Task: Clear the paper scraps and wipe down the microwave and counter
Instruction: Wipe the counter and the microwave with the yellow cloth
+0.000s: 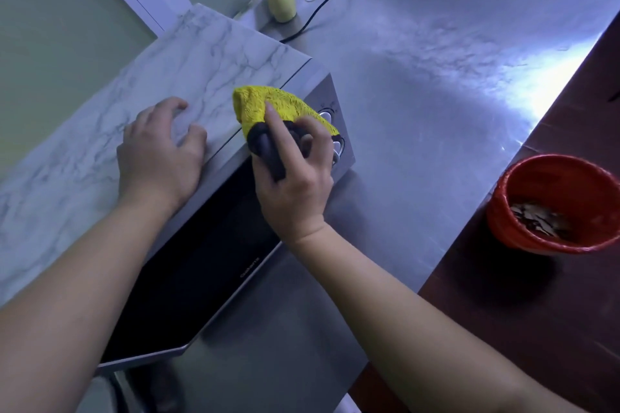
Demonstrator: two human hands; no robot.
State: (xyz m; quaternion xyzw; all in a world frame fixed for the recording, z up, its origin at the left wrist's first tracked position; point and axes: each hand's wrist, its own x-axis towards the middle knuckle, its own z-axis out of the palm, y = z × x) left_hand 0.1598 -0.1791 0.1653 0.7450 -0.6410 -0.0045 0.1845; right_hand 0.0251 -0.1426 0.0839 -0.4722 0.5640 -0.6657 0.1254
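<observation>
While a person's left hand (161,154) rests with bent fingers on the marble-patterned top of the microwave (201,261), holding nothing, the right hand (295,178) grips a yellow cloth (268,104) against the appliance's upper front edge, beside its knobs (327,115). Soft and light, the cloth should bunch easily and is best held by its gathered dark end. The microwave stands at the table's (436,77) left edge; paper scraps (536,220) lie in a red bin (503,221) beyond the right edge. Whether the dark part under the palm is backing or a handle is unclear, and the knobs are partly covered.
</observation>
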